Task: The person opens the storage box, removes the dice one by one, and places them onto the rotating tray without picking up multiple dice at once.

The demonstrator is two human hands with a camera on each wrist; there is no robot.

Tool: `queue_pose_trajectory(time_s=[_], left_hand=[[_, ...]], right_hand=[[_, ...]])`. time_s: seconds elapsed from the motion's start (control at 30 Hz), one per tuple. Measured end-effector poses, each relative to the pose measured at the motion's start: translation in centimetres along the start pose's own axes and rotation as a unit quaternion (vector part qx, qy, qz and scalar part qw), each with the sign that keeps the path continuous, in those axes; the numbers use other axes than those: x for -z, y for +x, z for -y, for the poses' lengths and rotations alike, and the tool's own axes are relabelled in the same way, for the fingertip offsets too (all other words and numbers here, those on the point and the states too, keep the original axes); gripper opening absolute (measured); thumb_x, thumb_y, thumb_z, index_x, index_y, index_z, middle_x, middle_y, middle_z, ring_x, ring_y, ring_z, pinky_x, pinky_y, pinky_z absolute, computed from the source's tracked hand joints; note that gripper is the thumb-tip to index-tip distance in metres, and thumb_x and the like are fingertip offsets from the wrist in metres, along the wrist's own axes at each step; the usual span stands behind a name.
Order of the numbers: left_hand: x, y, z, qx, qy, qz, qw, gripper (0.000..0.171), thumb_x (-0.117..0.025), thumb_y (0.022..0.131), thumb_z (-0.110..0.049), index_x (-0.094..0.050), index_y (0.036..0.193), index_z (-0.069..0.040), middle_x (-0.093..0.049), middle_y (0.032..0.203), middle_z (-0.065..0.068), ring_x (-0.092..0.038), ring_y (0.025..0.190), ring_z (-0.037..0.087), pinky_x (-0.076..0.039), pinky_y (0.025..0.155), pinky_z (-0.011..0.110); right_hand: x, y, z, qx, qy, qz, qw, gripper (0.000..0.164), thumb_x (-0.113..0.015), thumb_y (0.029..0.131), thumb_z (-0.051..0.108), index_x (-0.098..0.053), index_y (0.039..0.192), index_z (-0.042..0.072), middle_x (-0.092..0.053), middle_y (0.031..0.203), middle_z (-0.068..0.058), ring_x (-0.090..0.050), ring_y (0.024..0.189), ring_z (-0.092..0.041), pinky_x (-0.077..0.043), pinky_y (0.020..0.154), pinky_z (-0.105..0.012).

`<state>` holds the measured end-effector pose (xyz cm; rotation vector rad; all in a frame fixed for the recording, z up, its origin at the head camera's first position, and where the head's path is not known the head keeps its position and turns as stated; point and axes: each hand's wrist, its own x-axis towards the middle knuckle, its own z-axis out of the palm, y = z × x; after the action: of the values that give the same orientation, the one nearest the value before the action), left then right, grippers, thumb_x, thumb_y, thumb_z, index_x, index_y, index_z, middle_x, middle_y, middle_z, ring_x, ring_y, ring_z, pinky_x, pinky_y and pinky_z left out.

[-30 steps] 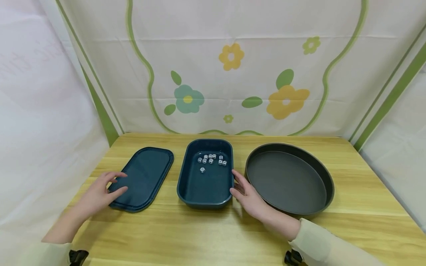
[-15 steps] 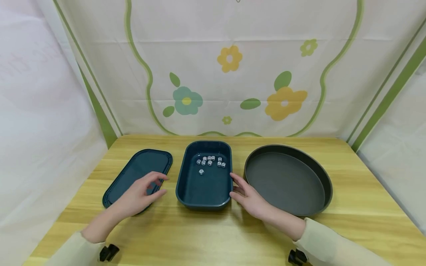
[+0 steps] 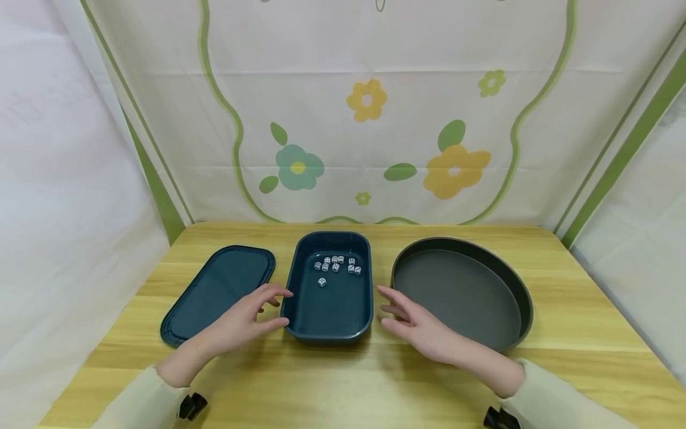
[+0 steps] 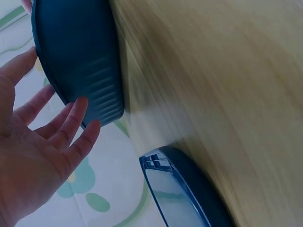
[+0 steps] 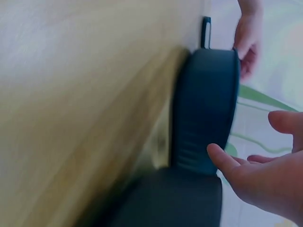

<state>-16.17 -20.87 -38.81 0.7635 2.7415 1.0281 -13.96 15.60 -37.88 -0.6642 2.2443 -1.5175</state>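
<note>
A deep dark blue box (image 3: 329, 319) with rounded corners stands in the middle of the table. Several white dice (image 3: 335, 267) lie on its floor, mostly toward the far end. My left hand (image 3: 243, 319) is at the box's left side, fingertips right at the rim and fingers loosely spread. On the other side, my right hand (image 3: 423, 333) hovers a little away from the wall, between box and round pan, holding nothing. The left wrist view shows the ribbed side of the box (image 4: 90, 71) beside relaxed fingers (image 4: 75, 116).
To the left lies a flat dark blue lid (image 3: 220, 292), partly behind my left forearm. A large round dark grey pan (image 3: 455, 292) stands to the right of the box. Behind the wooden table (image 3: 332, 381) hangs a white cloth (image 3: 321, 47) with printed flowers.
My left hand has moved right, from over the lid to the box's left rim. My right hand has come off the box's right side and sits slightly to the right.
</note>
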Motion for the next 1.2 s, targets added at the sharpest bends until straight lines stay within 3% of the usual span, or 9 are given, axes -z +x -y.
queue_pose_trajectory(time_s=[0.2, 0.33, 0.43, 0.53, 0.63, 0.73, 0.93, 1.03, 1.2], left_hand=[[0.3, 0.1, 0.1, -0.003, 0.017, 0.008, 0.9998, 0.049, -0.068, 0.091, -0.039, -0.055, 0.131, -0.014, -0.054, 0.129, -0.003, -0.056, 0.109, 0.022, -0.044, 0.093, 0.048], [0.7, 0.2, -0.2, -0.009, 0.049, 0.012, 0.9987, 0.048, -0.068, 0.090, -0.044, -0.058, 0.128, -0.016, -0.055, 0.127, -0.003, -0.056, 0.106, 0.019, -0.047, 0.088, 0.046], [1.0, 0.3, -0.3, -0.016, 0.070, 0.017, 0.9973, 0.045, -0.070, 0.089, -0.043, -0.060, 0.124, -0.016, -0.056, 0.125, -0.003, -0.057, 0.105, 0.019, -0.050, 0.084, 0.045], [1.2, 0.5, -0.3, -0.026, 0.085, 0.022, 0.9958, 0.042, -0.070, 0.089, -0.042, -0.062, 0.121, -0.016, -0.058, 0.122, -0.003, -0.058, 0.104, 0.020, -0.050, 0.084, 0.045], [1.6, 0.8, -0.2, -0.034, 0.091, 0.028, 0.9949, 0.040, -0.071, 0.088, -0.041, -0.062, 0.119, -0.016, -0.060, 0.118, -0.005, -0.059, 0.102, 0.019, -0.050, 0.084, 0.045], [2.0, 1.2, 0.0, -0.041, 0.086, 0.041, 0.9946, 0.037, -0.072, 0.088, -0.038, -0.063, 0.116, -0.016, -0.062, 0.114, -0.005, -0.060, 0.097, 0.016, -0.051, 0.083, 0.044], [2.9, 2.4, 0.0, -0.045, 0.068, 0.054, 0.9952, 0.034, -0.072, 0.089, -0.031, -0.063, 0.115, -0.012, -0.063, 0.095, -0.010, -0.058, 0.081, 0.008, -0.050, 0.069, 0.030], [3.2, 3.1, 0.0, -0.044, 0.054, 0.042, 0.9967, 0.033, -0.072, 0.089, -0.028, -0.063, 0.116, -0.010, -0.062, 0.089, -0.009, -0.058, 0.077, 0.007, -0.049, 0.065, 0.028], [3.3, 4.3, -0.1, -0.040, 0.027, 0.023, 0.9986, 0.033, -0.072, 0.090, -0.025, -0.063, 0.118, -0.010, -0.064, 0.101, -0.002, -0.059, 0.084, 0.010, -0.051, 0.068, 0.030]], right_hand=[[2.2, -1.7, -0.2, 0.033, -0.053, -0.044, 0.997, 0.058, -0.054, 0.101, 0.021, -0.029, 0.152, 0.008, -0.033, 0.152, -0.019, -0.045, 0.130, -0.035, -0.044, 0.099, -0.042], [4.1, -2.9, -0.8, 0.074, -0.107, -0.088, 0.988, 0.054, -0.057, 0.100, 0.015, -0.035, 0.149, 0.010, -0.043, 0.146, -0.015, -0.052, 0.123, -0.032, -0.048, 0.095, -0.037], [5.8, -4.0, -1.3, 0.098, -0.164, -0.121, 0.974, 0.051, -0.060, 0.098, 0.011, -0.041, 0.146, 0.011, -0.050, 0.141, -0.010, -0.058, 0.116, -0.029, -0.050, 0.090, -0.034], [7.6, -5.2, -2.0, 0.111, -0.214, -0.155, 0.958, 0.050, -0.063, 0.095, 0.007, -0.047, 0.142, 0.012, -0.056, 0.133, -0.009, -0.062, 0.109, -0.018, -0.052, 0.083, -0.026], [9.4, -6.4, -3.2, 0.120, -0.267, -0.186, 0.938, 0.050, -0.066, 0.092, 0.005, -0.051, 0.140, 0.012, -0.058, 0.128, -0.009, -0.056, 0.109, -0.003, -0.047, 0.081, -0.015], [11.2, -7.6, -4.6, 0.110, -0.300, -0.205, 0.925, 0.051, -0.067, 0.092, 0.006, -0.051, 0.139, 0.011, -0.053, 0.135, -0.011, -0.043, 0.120, 0.006, -0.036, 0.088, -0.008], [13.6, -10.3, -7.5, 0.041, -0.303, -0.231, 0.924, 0.056, -0.065, 0.095, 0.014, -0.042, 0.145, 0.007, -0.031, 0.151, -0.018, -0.023, 0.133, 0.008, -0.017, 0.091, 0.002], [14.2, -11.3, -8.8, 0.019, -0.289, -0.239, 0.927, 0.062, -0.063, 0.096, 0.014, -0.034, 0.149, 0.005, -0.024, 0.154, -0.022, -0.020, 0.139, -0.005, -0.016, 0.090, 0.002], [14.5, -12.4, -10.8, -0.012, -0.224, -0.221, 0.949, 0.069, -0.058, 0.098, 0.010, -0.019, 0.155, 0.006, -0.017, 0.152, -0.032, -0.019, 0.137, -0.042, -0.022, 0.085, 0.001]])
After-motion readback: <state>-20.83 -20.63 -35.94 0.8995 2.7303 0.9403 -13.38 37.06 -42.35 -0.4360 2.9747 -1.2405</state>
